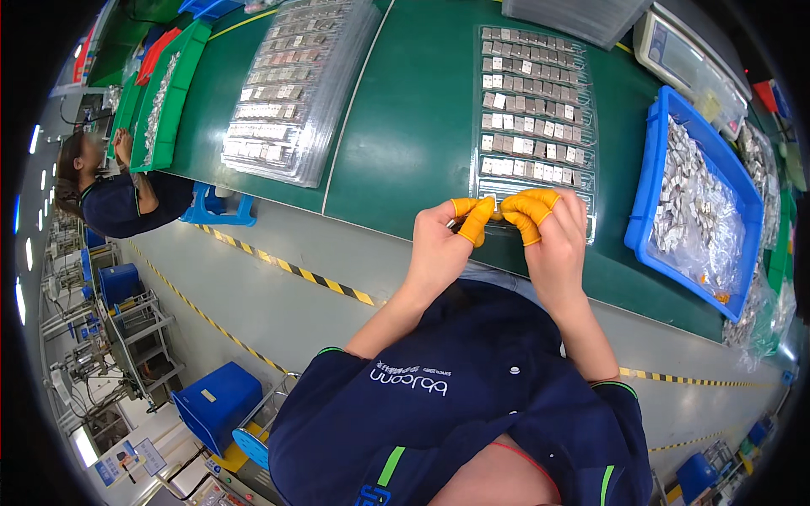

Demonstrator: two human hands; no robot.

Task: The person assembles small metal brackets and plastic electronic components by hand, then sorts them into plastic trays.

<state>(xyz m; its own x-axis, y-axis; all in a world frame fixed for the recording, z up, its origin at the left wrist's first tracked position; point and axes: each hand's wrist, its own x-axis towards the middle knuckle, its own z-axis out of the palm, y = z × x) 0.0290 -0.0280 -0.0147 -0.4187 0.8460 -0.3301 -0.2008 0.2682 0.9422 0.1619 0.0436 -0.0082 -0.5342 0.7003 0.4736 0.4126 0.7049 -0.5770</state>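
Note:
Yellow finger cots cover the fingertips of both my hands. My left hand (439,244) and my right hand (558,244) meet over the near edge of a clear plastic tray (510,186), fingers pinched together. Between their tips is a small silvery piece, apparently a USB plug (495,202), largely covered by the fingers. Another bit of metal shows under my left fingers, too hidden to make out. Rows of metal USB plugs (531,126) fill the tray beyond my hands; some show two square holes upward.
To the right, a blue bin (639,198) holds loose metal plugs in plastic, with a scale (679,55) behind it. Stacked filled trays (291,93) and a green bin (181,93) stand left on the green table (405,110). A co-worker (118,198) sits at far left.

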